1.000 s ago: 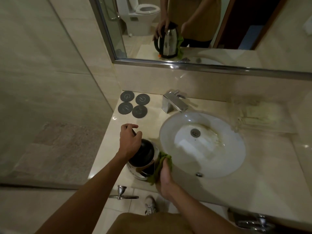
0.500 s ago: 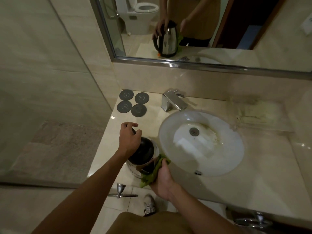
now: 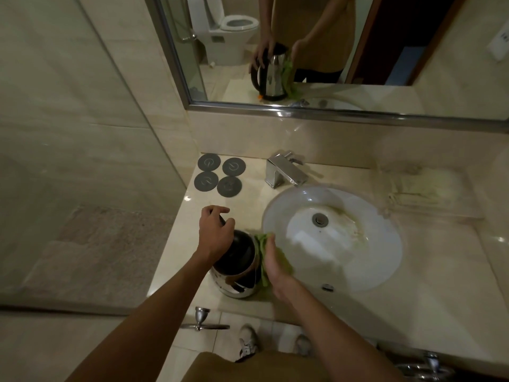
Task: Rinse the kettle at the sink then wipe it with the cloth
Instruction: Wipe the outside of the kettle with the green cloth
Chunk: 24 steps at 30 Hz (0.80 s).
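The steel kettle (image 3: pixel 237 271) stands on the worktop (image 3: pixel 176 244) just beside the sink (image 3: pixel 380 260). The left hand (image 3: pixel 216 234) curls round its handle. The right hand (image 3: pixel 271 264), fingers fairly straight, presses the green cloth (image 3: pixel 261 244) against its sink-facing side.

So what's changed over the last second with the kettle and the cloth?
The right hand has slid the green cloth up the kettle's side, from near its base to its upper rim. The left hand still grips the handle, and the kettle stays put on the counter.
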Available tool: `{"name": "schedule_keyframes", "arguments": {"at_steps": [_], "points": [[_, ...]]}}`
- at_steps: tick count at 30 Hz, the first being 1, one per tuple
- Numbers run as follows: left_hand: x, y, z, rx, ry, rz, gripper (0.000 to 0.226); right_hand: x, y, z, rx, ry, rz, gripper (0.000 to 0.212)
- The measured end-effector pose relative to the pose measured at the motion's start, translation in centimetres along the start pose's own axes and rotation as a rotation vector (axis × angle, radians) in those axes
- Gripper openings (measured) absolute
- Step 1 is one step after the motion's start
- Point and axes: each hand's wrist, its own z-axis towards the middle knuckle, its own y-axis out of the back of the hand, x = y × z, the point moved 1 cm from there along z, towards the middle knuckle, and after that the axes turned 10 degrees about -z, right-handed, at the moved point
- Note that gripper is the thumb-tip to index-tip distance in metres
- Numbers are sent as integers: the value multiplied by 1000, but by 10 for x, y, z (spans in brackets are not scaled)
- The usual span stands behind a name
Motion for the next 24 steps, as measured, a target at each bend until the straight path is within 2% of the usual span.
{"name": "schedule_keyframes", "arguments": {"at_steps": [2,4,6,9,11,16,19,24], "points": [[0,0,1,3,-7,6,29,25,1,1,69,116,-38,82],[1,0,2,9,-14,14,29,36,-2,4,138,202,-118,84],[2,0,3,27,-24,14,29,28,-3,9,109,247,-179,86],[2,1,4,75,-51,22,30,22,5,4,47,299,-107,58],[1,1,5,105,-60,21,30,22,11,5,8,340,-80,49],[-1,1,5,139,-81,11,30,22,12,16,-66,300,-148,46],[0,0,6,178,-87,16,33,24,10,16,20,265,-99,37],[-1,-1,6,224,-86,23,45,33,4,5,115,378,-113,51]]}}
